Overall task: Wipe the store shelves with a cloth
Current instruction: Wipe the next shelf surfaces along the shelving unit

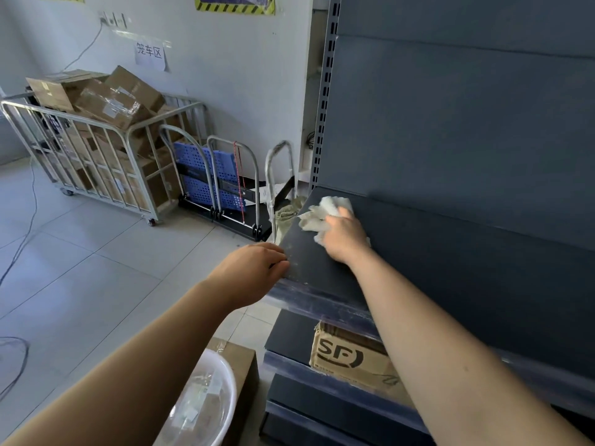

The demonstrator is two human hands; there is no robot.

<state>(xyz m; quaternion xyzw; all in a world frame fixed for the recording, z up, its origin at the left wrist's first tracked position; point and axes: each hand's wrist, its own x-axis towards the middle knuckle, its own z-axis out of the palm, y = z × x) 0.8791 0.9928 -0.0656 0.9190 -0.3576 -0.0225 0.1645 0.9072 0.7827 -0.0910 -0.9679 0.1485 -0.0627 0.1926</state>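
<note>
Shelf (418, 252) of dark grey metal, its left end open to the tiled floor (96, 252). Right hand (343, 238) grips a crumpled white cloth (322, 214) and presses it onto the shelf top, near the left edge and just short of the back panel (467, 123). Left hand (254, 268) sits at the front left corner, fingers curled at the edge; whether they clasp it is unclear. Lower shelf (289, 336) holds a cardboard box (351, 355). Floor spreads leftward to a cage cart (96, 162) and folded trolleys (206, 181) by the wall.
</note>
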